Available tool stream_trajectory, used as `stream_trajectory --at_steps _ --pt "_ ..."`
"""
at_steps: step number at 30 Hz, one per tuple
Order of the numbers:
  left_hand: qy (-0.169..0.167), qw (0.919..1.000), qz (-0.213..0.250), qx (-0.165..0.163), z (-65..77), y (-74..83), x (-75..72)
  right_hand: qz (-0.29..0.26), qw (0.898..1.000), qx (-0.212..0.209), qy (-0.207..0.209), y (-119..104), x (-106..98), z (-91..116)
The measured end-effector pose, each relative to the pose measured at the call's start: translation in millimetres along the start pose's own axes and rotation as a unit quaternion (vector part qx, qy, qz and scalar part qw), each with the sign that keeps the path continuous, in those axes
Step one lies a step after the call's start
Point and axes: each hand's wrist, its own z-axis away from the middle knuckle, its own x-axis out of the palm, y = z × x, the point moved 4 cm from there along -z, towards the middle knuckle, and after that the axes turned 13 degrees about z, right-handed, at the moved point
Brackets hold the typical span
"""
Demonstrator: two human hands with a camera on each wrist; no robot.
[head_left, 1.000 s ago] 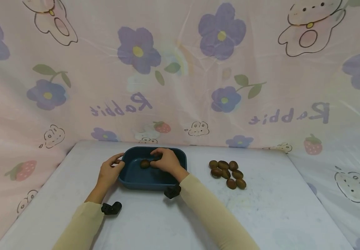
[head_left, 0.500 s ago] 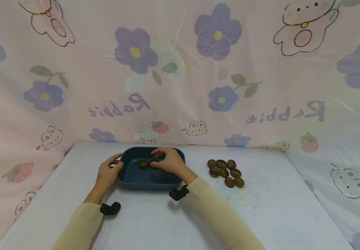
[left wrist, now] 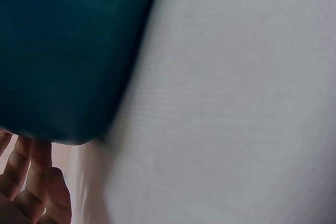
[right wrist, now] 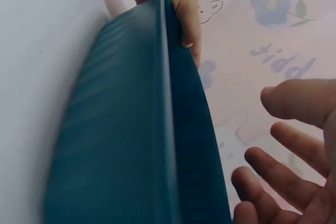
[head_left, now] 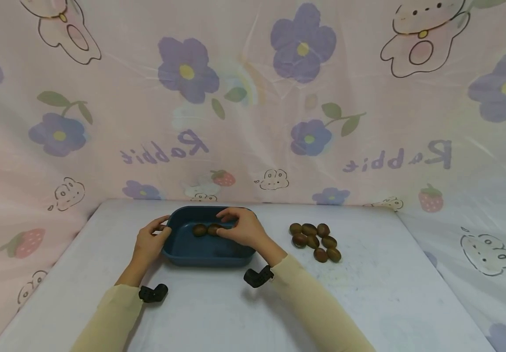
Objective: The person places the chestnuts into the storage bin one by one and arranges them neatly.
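R hand [head_left: 242, 229], parted & unloaded, is at nut [head_left: 214, 229] (prob. light, hard, slick; pinch mid-sides); L hand [head_left: 149, 243], relaxed, touches tray [head_left: 209, 261].

You've got a flat white table [head_left: 209, 313] with a dark-blue rectangular tub [head_left: 209, 262] on it. Eight brown oval nuts [head_left: 312, 241] sit bunched nearby.

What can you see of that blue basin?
The basin is dark teal-blue, smooth and apparently plastic: roughly rectangular, open-topped, with rounded corners and a thin rim. It stands upright on the white table. Two brown oval nuts lie inside, with bare floor around them. The left hand holds its left end; the right hand is over its right side, and whether it touches the basin is unclear.
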Motion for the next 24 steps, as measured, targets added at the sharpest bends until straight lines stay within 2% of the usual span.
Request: stream_trajectory --at_steps 10,24 --pt "-0.001 1.0 -0.001 0.007 -1.8 1.2 0.6 0.0 1.0 -0.018 -0.011 -3.9 -15.4 12.4" --pt "0.001 1.0 -0.006 0.003 0.8 0.6 0.5 0.006 1.0 -0.02 0.01 -0.1 -35.8 28.2"
